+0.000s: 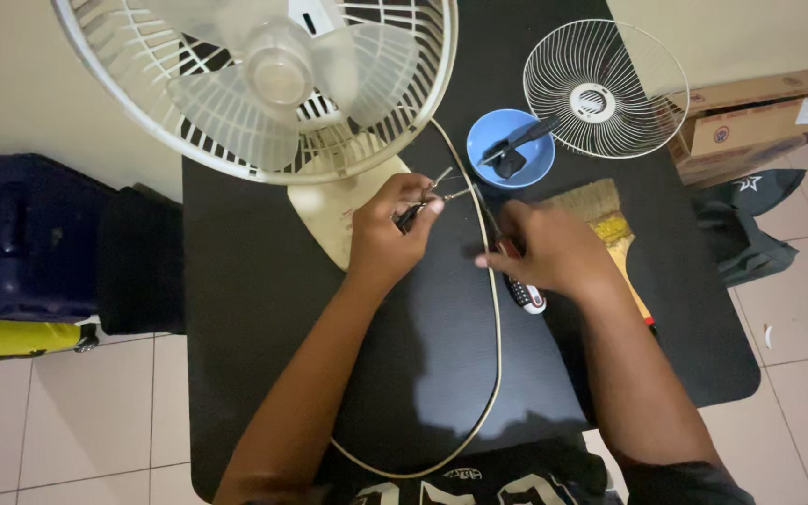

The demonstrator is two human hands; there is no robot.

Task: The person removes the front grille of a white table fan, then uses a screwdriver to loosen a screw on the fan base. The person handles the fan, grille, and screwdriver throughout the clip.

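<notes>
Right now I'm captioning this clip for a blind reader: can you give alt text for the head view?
Two bare hands work over a black table: the left hand pinches a small metal clip on a thin ring, the right hand grips a screwdriver. A white desk fan without its front guard stands behind, beside a blue bowl, the loose grille and a paintbrush.

Black table under everything. Cream-white fan, pale translucent blades, w/ off-white base. Cream cord loops over the black top. White wire grille, detached. Blue bowl, black bits inside. Straw-yellow brush w/ orange handle. Screwdriver: black, red & white grip. Brown cardboard box. Navy suitcase, yellow one below. Floor tiles pale beige.
</notes>
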